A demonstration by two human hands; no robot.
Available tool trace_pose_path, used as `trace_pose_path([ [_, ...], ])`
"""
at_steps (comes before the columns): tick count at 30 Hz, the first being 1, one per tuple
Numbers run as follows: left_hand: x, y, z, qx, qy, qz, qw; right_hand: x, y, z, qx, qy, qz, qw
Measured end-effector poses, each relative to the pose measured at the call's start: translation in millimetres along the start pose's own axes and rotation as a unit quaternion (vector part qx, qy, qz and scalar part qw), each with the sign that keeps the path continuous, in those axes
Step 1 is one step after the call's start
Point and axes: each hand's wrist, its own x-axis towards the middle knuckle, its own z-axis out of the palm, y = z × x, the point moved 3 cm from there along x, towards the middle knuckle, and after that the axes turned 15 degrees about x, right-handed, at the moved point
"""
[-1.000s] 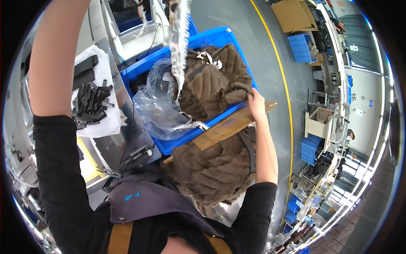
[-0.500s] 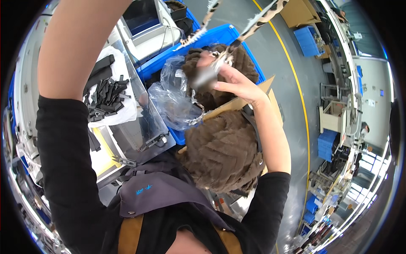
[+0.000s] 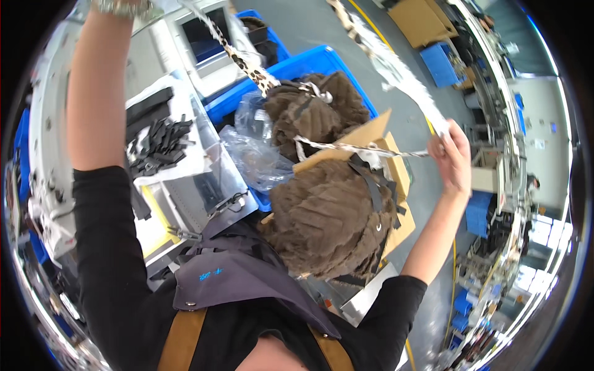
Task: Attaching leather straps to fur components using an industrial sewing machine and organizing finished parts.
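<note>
1. Right hand (image 3: 450, 159), right of frame: fingers curled closed, grasping a leopard-print strip (image 3: 399, 71) with white, fuzzy-edged backing.
2. Left hand: beyond the upper-left edge, grip impossible to tell; only forearm and pale wristband (image 3: 124, 7) in view.
3. Leopard-print strip, position: wide stretch between right hand and top edge; thin twisted stretch from same hand leftward, across cardboard flap (image 3: 365, 133), toward frame centre.
4. Second patterned length (image 3: 238, 59), upper left of centre: slanting down from top edge to brown fur (image 3: 312, 123); join with item 3 out of sight.
5. Blue bin (image 3: 328, 59), upper centre: containing brown fur and clear plastic bag (image 3: 253, 157).
6. Fur bundle (image 3: 328, 216), frame centre: rounded, ridged, with black strap (image 3: 373, 188) at right side; partly over cardboard box (image 3: 405, 219).
7. Black pieces (image 3: 159, 145), left of centre: loose heap on white sheet, untouched.
8. Standing of work, by judgement: strip up off the fur and in right-hand grip, so handling evidently under way.
9. Outstanding, by judgement: strip not yet laid flat, near stretch twisted; fur in bin loosely heaped, bundle apart from both hands. Attachment of strip to fur: not determinable.
</note>
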Motion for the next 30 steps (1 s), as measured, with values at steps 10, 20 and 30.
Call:
trace_pose_path([
  [10, -209, -10, -68, 0.022, -0.195, -0.135, 0.971, 69, 42, 28, -0.146, -0.03, 0.067, 0.987],
  [20, -300, -44, -98, -0.062, -0.125, -0.308, 0.941, 120, 40, 80, -0.091, -0.035, 0.002, 0.995],
  [30, -139, -27, 11, -0.208, -0.06, 0.05, 0.975, 33, 1, -11, -0.029, 0.203, -0.118, 0.972],
])
